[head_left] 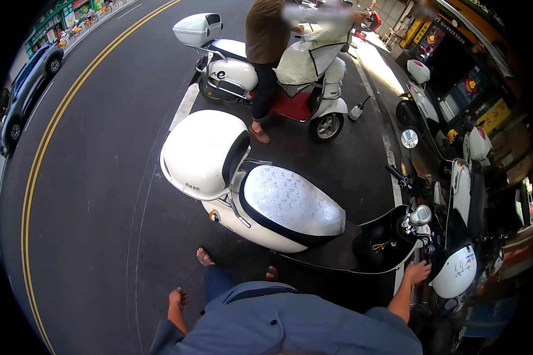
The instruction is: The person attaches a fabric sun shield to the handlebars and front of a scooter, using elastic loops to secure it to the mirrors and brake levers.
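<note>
A white scooter with a patterned silver seat [293, 201] and a round white top box [204, 155] stands in front of me, its front end to the right. My right hand [418, 272] is at the near end of its handlebar, fingers curled over the grip, which the hand mostly hides. Beside that hand are the round speedometer [421, 215] and a white helmet [455, 272] with dark markings. My left hand [179, 297] hangs low at my side over the road, fingers loosely curled and nothing visible in them. Something small and yellow [385, 244] lies by the front storage well.
Beyond, a person in a brown top [267, 32] straddles another white scooter [234, 74] with a pale cover over its front. More parked scooters [461, 189] crowd the right, before shopfronts. A dark car [26, 97] is at the far left, past double yellow lines [56, 112].
</note>
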Motion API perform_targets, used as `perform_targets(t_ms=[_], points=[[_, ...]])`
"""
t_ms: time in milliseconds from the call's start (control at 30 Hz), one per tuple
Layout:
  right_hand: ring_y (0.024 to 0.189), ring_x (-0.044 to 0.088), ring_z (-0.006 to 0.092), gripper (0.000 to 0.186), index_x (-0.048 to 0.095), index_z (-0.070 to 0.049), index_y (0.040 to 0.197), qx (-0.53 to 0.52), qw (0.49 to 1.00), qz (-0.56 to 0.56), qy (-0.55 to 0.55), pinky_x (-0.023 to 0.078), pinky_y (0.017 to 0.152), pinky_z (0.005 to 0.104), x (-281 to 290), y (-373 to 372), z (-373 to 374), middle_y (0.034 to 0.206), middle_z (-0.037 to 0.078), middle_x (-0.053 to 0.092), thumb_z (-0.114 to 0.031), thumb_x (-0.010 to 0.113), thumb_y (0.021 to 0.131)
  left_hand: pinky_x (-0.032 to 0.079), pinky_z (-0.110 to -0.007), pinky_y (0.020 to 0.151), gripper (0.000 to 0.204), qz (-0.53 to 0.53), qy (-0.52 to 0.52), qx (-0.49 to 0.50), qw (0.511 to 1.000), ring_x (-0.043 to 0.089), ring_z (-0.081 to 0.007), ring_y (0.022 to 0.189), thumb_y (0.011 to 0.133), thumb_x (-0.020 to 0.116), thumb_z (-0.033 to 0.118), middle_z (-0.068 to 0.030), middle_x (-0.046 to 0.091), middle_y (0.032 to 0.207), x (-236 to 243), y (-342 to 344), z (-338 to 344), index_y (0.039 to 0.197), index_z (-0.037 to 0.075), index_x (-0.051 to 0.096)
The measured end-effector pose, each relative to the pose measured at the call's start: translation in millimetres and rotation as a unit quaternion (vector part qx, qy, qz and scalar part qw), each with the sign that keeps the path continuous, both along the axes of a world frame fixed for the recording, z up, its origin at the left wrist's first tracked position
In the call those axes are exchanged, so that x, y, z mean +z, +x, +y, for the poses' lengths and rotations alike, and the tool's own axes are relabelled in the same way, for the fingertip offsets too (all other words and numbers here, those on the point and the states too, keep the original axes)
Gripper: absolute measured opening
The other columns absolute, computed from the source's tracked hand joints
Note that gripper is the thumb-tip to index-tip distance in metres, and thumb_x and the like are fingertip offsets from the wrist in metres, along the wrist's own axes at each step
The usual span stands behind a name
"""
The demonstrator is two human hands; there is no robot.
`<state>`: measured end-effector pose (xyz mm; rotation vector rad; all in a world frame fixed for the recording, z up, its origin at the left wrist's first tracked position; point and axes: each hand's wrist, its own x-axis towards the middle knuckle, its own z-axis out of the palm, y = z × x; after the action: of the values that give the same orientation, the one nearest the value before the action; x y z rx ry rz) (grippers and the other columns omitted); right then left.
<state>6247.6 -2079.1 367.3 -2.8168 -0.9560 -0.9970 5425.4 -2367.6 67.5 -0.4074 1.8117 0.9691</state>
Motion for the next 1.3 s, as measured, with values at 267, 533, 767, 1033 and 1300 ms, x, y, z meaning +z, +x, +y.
perform_targets(t_ms=[267,533,767,1033,1300], points=[[0.066,0.063,0.0236,0.024,0.063,-0.002,0.105,0.185,0.731,0.638,-0.158,0.049,0.058,0.0367,-155.0,-274.2,81.2,0.076,0.007,0.064,-0.020,0.065,0.089,0.052,-0.032,0.052,0.028,-0.086,0.034,0.007,0.996,0.066,-0.0241,0.073,0.099,0.054,0.029,-0.0107,0.067,0.091,-12.0,-74.4,25.0,0.113,0.005,0.059],[0.062,0.061,0.0161,0.023,0.059,-0.002,0.108,0.271,0.684,0.664,-0.130,0.047,0.053,0.0292,-75.5,-485.1,234.9,0.077,0.007,0.065,-0.019,0.060,0.093,0.053,-0.031,0.064,0.038,0.057,0.148,-0.016,0.987,0.067,-0.0204,0.081,0.100,0.055,0.028,-0.0106,0.068,0.099,36.6,-288.2,121.9,0.128,0.003,0.054],[0.079,0.067,0.0218,0.024,0.062,-0.006,0.105,0.193,0.618,0.750,0.138,0.051,0.064,0.0371,-69.6,-602.4,325.2,0.083,0.009,0.067,-0.027,0.057,0.095,0.053,-0.029,0.068,0.040,0.071,0.233,-0.068,0.968,0.067,-0.0197,0.085,0.100,0.055,0.027,-0.0103,0.068,0.102,95.9,-389.2,229.4,0.131,0.003,0.053],[0.105,0.064,0.0393,0.038,0.068,-0.004,0.107,0.222,0.871,0.439,0.009,0.049,0.089,0.0465,-27.1,-697.3,423.3,0.105,0.021,0.069,-0.037,0.054,0.095,0.052,-0.035,0.051,0.032,0.031,-0.003,-0.168,0.985,0.067,-0.0253,0.068,0.097,0.056,0.020,-0.0167,0.068,0.090,83.4,-528.6,203.2,0.118,-0.005,0.056],[0.104,0.066,0.0324,0.033,0.069,-0.009,0.105,0.283,0.840,0.372,-0.275,0.050,0.089,0.0440,33.2,-869.7,495.2,0.105,0.013,0.071,-0.037,0.064,0.088,0.057,-0.038,0.062,0.039,0.031,0.017,0.035,0.999,0.068,-0.0316,0.085,0.101,0.049,0.031,-0.0209,0.066,0.104,81.6,-689.0,341.9,0.126,0.000,0.053]])
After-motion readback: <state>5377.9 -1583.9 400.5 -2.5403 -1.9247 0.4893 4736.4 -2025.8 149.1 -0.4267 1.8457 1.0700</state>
